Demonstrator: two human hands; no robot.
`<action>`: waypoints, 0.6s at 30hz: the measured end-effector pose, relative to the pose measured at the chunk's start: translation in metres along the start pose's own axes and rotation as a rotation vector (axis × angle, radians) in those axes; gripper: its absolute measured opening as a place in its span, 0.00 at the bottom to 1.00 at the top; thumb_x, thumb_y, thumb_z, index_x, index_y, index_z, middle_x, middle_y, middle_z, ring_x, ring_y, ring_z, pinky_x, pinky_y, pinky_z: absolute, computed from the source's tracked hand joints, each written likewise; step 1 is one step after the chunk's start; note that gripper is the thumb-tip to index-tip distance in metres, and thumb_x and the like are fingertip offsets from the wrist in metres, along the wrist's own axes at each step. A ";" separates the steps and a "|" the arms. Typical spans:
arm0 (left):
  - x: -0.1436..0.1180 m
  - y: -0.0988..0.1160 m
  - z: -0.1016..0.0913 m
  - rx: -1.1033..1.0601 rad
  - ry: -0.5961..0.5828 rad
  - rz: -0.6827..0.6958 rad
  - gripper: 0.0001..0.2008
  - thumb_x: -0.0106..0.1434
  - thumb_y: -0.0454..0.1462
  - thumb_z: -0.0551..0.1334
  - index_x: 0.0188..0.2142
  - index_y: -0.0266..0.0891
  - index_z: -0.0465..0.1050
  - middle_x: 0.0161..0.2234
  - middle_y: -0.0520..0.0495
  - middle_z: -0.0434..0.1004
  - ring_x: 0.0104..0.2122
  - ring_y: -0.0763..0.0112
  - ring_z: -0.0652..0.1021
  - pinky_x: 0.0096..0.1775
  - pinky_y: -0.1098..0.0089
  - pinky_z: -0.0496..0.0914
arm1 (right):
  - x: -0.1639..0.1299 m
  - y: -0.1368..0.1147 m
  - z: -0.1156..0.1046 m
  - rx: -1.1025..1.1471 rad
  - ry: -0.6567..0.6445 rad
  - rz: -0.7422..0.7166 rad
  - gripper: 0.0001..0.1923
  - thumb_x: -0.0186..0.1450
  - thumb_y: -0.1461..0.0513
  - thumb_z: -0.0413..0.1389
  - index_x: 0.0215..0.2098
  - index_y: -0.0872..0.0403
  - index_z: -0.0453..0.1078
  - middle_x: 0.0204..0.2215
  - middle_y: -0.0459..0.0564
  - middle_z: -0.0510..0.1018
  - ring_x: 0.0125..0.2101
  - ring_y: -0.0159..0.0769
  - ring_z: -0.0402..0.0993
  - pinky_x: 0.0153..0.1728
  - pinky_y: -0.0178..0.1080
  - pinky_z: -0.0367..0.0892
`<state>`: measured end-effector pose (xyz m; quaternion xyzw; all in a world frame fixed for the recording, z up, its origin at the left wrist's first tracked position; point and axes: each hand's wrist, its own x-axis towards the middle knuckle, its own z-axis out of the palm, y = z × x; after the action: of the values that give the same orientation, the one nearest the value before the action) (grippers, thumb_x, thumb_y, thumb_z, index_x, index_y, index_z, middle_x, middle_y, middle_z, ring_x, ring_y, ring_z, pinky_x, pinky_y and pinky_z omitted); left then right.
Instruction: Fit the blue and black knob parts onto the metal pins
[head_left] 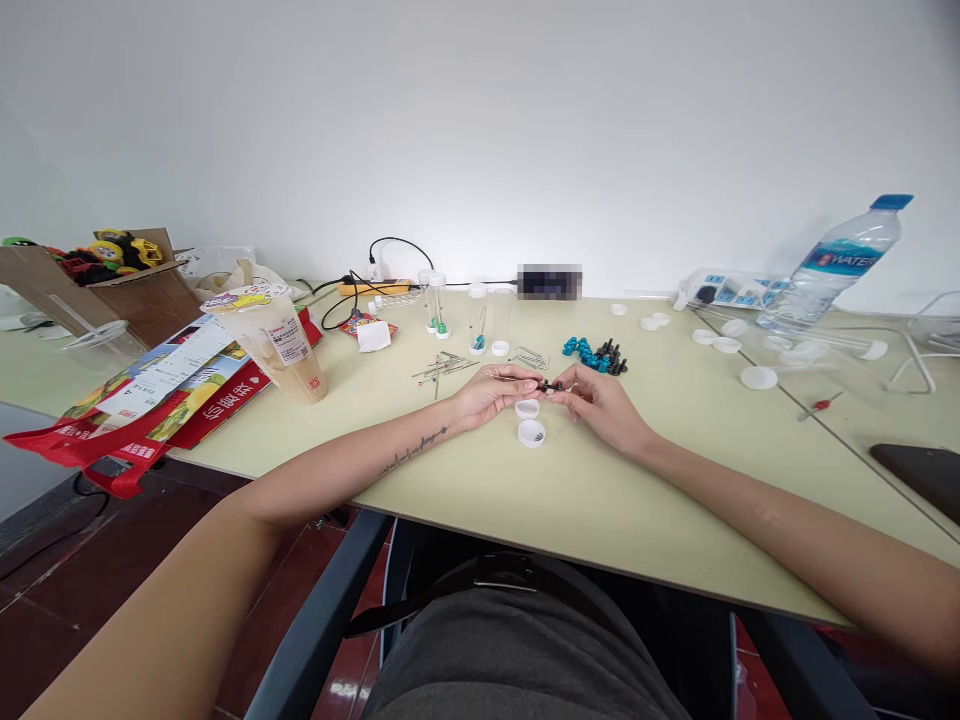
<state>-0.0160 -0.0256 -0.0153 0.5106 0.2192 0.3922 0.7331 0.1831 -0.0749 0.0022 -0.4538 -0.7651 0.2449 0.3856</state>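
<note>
I sit at a pale green table (465, 500) with my forearms laid across it, hands meeting in the middle. Off to my left lie a red bag (112, 440) and a milky drink cup (281, 345); far right a water bottle (832, 265) lies tilted near scattered white caps (759, 377). Toward the back, three clear tubes (435, 300) stand upright, one with green bits at the bottom, so some sorting looks done. A heap of blue and black screws (596, 353) waits just beyond my fingers, and a bundle of thin metal pins (442, 367) lies to its left, so I judge plenty is left. My left hand (491, 392) and right hand (596, 398) are brought close together, fingertips pinched on one small black screw (551, 386) held just above the table. Directly below it sit two small white caps (529, 421), one nearer me, both apart from my hands.
</note>
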 end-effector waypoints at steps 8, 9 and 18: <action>-0.001 0.000 0.000 0.010 -0.018 -0.001 0.12 0.49 0.32 0.69 0.35 0.32 0.76 0.36 0.45 0.78 0.37 0.67 0.79 0.51 0.64 0.67 | 0.000 -0.002 -0.001 0.005 -0.064 -0.006 0.20 0.66 0.51 0.47 0.24 0.53 0.66 0.22 0.46 0.74 0.20 0.31 0.64 0.26 0.37 0.59; -0.001 0.000 0.000 0.010 -0.019 -0.001 0.12 0.49 0.32 0.69 0.35 0.32 0.76 0.36 0.45 0.78 0.38 0.67 0.79 0.51 0.64 0.67 | 0.000 -0.003 -0.001 0.001 -0.065 -0.009 0.20 0.66 0.51 0.46 0.23 0.53 0.66 0.21 0.46 0.74 0.20 0.31 0.64 0.26 0.37 0.59; -0.001 0.000 0.000 0.001 0.004 0.001 0.12 0.49 0.31 0.69 0.35 0.32 0.76 0.35 0.44 0.78 0.37 0.68 0.79 0.51 0.63 0.67 | 0.001 0.003 0.000 0.005 0.023 -0.014 0.12 0.60 0.52 0.55 0.31 0.52 0.66 0.24 0.45 0.73 0.19 0.31 0.64 0.25 0.37 0.60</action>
<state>-0.0162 -0.0264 -0.0153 0.5105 0.2206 0.3934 0.7321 0.1842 -0.0728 0.0001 -0.4501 -0.7633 0.2389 0.3972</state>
